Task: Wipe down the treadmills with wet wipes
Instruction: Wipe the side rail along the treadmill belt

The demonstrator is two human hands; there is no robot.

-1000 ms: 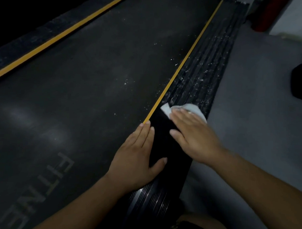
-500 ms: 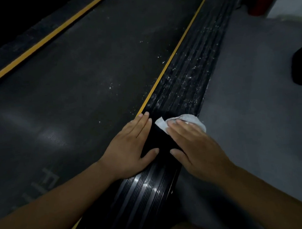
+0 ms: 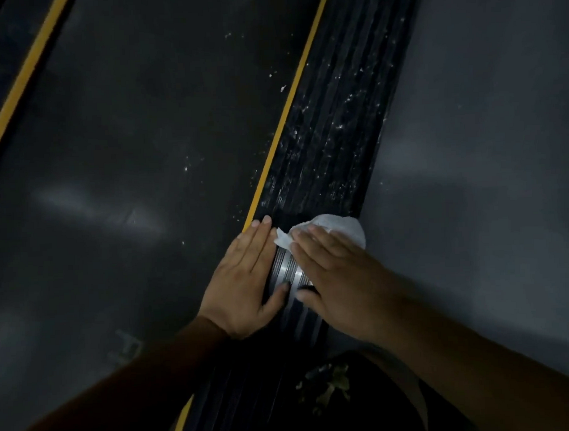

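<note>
Far left, a yellow stripe (image 3: 23,79) edging the dark treadmill belt (image 3: 138,139). Next, the left hand (image 3: 246,281): laid flat where belt meets rail, fingers straight and close together, thumb spread aside onto the ribs, holding nothing. Just beside it, a 2nd yellow stripe (image 3: 291,92) and the black ribbed side rail (image 3: 338,123), shiny near the hands, dotted with white specks (image 3: 347,100) farther up. Then the wet wipe (image 3: 338,226), a crumpled white wad lying on the rail, left corner touching or just beside the left fingertips, near half pinned under the right hand (image 3: 340,284). Fingers there straight and slightly apart, pressing down rather than curling round; thumb stretched left across the ribs. Right of all that, bare grey floor (image 3: 484,144).

Handling, as a judgement: light, limp and damp, so likely to bunch, roll or tear on the ridges if shoved by 1 edge. Best kept under a flat palm with all 4 fingers spread over its middle, or folded into a pad and pinched at the back edge. Probably slides well while wet, drags once dry. Calls for firm pressure along the grooves, not across, to lift the specks. Rail itself stiff and fixed, likely safe to lean on.
</note>
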